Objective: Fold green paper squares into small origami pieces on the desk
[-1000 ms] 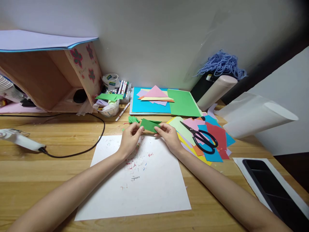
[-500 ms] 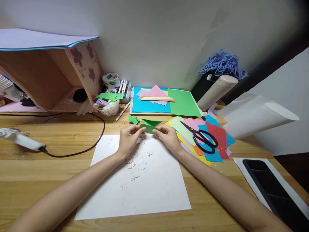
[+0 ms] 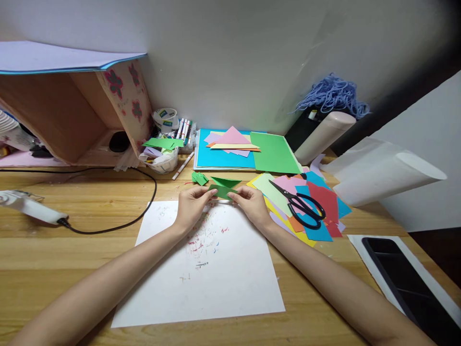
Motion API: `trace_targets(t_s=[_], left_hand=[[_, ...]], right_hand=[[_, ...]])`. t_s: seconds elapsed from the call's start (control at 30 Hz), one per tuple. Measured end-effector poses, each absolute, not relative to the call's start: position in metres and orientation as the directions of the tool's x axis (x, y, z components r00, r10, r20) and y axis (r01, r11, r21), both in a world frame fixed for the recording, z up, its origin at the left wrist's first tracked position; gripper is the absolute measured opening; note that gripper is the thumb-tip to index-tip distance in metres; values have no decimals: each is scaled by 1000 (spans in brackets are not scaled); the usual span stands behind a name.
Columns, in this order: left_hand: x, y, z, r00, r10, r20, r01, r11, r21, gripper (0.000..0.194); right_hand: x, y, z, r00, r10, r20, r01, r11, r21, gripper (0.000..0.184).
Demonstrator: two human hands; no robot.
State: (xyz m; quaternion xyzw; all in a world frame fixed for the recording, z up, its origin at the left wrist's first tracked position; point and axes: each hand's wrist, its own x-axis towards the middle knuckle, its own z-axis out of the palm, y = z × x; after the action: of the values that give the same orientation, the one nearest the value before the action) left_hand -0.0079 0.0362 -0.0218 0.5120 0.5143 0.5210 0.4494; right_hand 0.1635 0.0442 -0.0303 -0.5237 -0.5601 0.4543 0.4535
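Between my two hands is a small piece of green paper, held near the top edge of a white sheet marked with coloured specks. My left hand pinches its left end between thumb and fingers. At its right end my right hand grips it the same way. Just behind lies a folded green paper, partly covered by the held piece. A crumpled-looking bunch of green folded paper rests to its left. Black-handled scissors lie on coloured paper scraps right of my right hand.
A stack of coloured paper stands against the wall, with a marker and a scrap basket to its left. A black cable loops across the left side. A phone lies front right; a paper roll stands behind it.
Almost nothing differs. The held green paper has shifted very slightly, and both hands keep their grip on it.
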Motion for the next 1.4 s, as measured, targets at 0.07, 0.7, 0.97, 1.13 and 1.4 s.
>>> trace_targets(t_s=[0.07,0.7,0.97,1.13,1.4], left_hand=[[-7,37,-21,-72,997,36,-8,-37,999,24],[-8,41,-19,-63,998,6,-71,-10,997,22],[-8,41,-17,-85,996,14,-50,-18,999,21],[-8,42,-16,-59,997,-47,-101,41,994,25],[-8,40,-17,-51,998,28,-66,-31,997,21]], right_hand=[[163,44,-29,-28,999,33,175,38,-984,28],[161,40,-22,21,998,67,214,61,-975,25],[163,44,-24,-2,999,32,180,32,-983,28],[164,43,-24,-17,999,28,168,31,-985,27],[163,42,-24,-10,999,43,178,44,-983,25]])
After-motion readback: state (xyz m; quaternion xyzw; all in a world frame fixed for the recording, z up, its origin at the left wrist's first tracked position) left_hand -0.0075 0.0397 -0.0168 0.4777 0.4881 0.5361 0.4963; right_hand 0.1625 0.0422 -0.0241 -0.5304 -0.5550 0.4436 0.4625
